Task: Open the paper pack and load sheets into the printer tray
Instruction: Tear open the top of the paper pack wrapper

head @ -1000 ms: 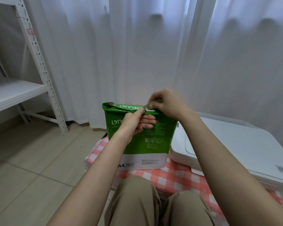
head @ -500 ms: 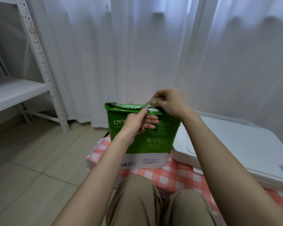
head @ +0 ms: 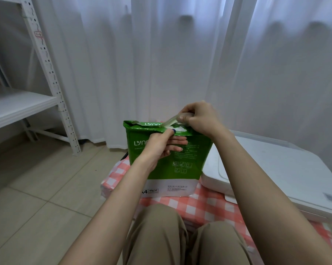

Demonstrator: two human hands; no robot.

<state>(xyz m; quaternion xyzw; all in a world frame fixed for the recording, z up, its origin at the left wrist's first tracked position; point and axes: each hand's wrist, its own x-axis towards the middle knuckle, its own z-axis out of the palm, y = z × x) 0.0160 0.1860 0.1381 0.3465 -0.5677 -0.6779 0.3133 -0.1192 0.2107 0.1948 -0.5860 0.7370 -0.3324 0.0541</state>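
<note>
Both my hands are busy. My right hand (head: 197, 119) pinches a thin strip (head: 169, 122) that lifts off the top of the paper pack (head: 180, 161). My left hand (head: 161, 144) grips the pack, thumb on the top edge, fingers across the green front. White paper (head: 180, 129) peeks out at the torn top. The pack stands upright on a red and white checked cloth (head: 199, 205), just beside the white printer (head: 276, 169).

Paper pack (head: 190, 169) stands on table (head: 199, 207), printer (head: 276, 169) just to its R; shelf (head: 17, 106) far L, curtain (head: 180, 54) behind all, legs (head: 161, 236) before table.
</note>
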